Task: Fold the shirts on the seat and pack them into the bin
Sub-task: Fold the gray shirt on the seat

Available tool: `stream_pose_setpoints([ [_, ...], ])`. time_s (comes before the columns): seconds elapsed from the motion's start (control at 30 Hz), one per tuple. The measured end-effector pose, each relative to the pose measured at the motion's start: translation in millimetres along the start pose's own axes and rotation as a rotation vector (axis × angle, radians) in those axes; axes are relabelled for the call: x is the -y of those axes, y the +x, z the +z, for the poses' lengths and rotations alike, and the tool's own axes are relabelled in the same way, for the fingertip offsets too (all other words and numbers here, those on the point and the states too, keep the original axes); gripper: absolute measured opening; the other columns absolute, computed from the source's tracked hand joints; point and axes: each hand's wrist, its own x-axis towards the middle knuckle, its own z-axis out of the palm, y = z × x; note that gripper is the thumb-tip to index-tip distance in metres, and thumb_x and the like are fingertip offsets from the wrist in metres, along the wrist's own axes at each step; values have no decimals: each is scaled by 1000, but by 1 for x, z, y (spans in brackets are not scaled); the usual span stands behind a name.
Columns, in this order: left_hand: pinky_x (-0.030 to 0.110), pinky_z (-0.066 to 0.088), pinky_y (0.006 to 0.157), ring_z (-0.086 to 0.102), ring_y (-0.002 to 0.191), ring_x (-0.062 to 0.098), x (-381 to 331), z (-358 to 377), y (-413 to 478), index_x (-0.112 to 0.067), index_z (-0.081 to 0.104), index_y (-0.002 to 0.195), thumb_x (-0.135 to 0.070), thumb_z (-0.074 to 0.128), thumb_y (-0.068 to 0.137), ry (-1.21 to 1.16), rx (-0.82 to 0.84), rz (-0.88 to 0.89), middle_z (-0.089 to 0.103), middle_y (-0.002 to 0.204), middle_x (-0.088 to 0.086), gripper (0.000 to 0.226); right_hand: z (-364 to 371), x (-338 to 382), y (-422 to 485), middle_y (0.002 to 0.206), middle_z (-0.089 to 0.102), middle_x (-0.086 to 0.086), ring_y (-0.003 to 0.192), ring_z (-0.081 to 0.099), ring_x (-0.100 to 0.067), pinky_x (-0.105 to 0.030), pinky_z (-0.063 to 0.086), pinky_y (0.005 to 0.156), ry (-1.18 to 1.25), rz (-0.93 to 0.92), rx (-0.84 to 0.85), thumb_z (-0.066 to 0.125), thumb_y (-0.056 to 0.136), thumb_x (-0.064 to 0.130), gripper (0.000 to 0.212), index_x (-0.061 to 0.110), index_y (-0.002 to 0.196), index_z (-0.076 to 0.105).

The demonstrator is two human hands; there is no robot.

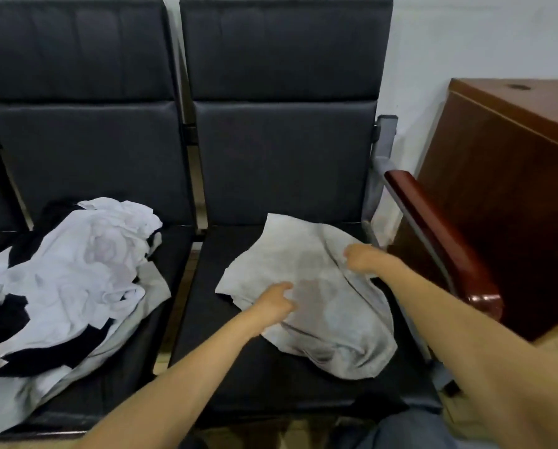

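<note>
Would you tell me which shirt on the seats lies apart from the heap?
The light grey shirt, alone on the right seat; the others form a heap on the left seat.

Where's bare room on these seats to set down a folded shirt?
Bare: the right seat in front of the grey shirt and left of it. Crowded: the left seat under the shirt pile, except its front right corner.

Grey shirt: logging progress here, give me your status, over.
Left hand and right hand both grip grey shirt. Shirt rumpled on right seat, unfolded. Pile of shirts on left seat. Bin not in view.
</note>
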Motion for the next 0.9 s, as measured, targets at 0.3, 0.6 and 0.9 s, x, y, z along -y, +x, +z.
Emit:
stream_pose_setpoints([
  [0.3, 40, 11, 112, 23, 140, 22, 72, -16, 50, -18, 37, 142, -39, 16, 102, 1028, -112, 64, 32, 150, 2, 50, 121, 30, 8, 157, 18, -2, 143, 19, -26, -38, 21, 115, 138, -159, 64, 39, 100, 37, 53, 20, 149, 27],
  [0.6, 33, 48, 71, 62, 91, 26, 78, -39, 25, -14, 61, 116, -27, 41, 99, 723, -287, 154, 66, 105, 8, 29, 120, 36, -10, 110, 64, -15, 103, 59, -30, -34, 45, 88, 401, -310, 46, 50, 96, 33, 37, 1, 104, 66],
  [0.9, 41, 10, 118, 4, 146, 24, 102, -55, 70, -22, 18, 151, -42, 28, 102, 867, -190, 39, 8, 159, 4, 53, 127, 33, 14, 155, 25, -3, 140, 22, -27, -42, 24, 113, 204, -158, -184, 36, 101, 37, 48, 26, 147, 30],
])
